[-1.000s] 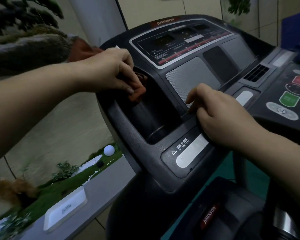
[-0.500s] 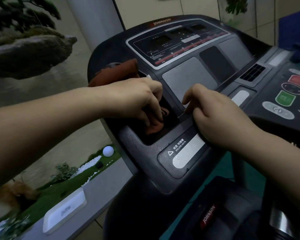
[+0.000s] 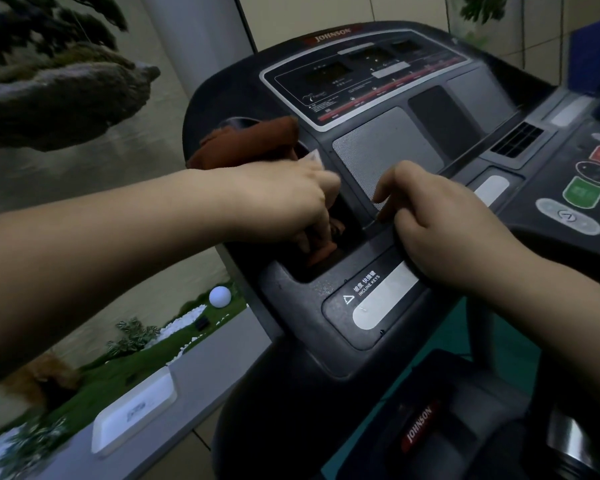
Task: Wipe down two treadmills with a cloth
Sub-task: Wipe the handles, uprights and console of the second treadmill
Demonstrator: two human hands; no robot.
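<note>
black treadmill console [image 3: 326, 299] carries a rust-brown cloth [image 3: 250, 142] in its recess.

My brown cloth [image 3: 253, 142] is bunched up, part stuffed down in the cup hole of the black treadmill [image 3: 378, 299], part sticking up behind it. The treadmill's top says JOHNSON and has a grey panel

We read "JOHNSON" at the top of the treadmill console [image 3: 378, 98] and again on a red badge [image 3: 419, 425] lower down. A grey key panel [image 3: 371, 303] carries "INCLINE KEYS", Chinese characters and a triangle sign.
</note>
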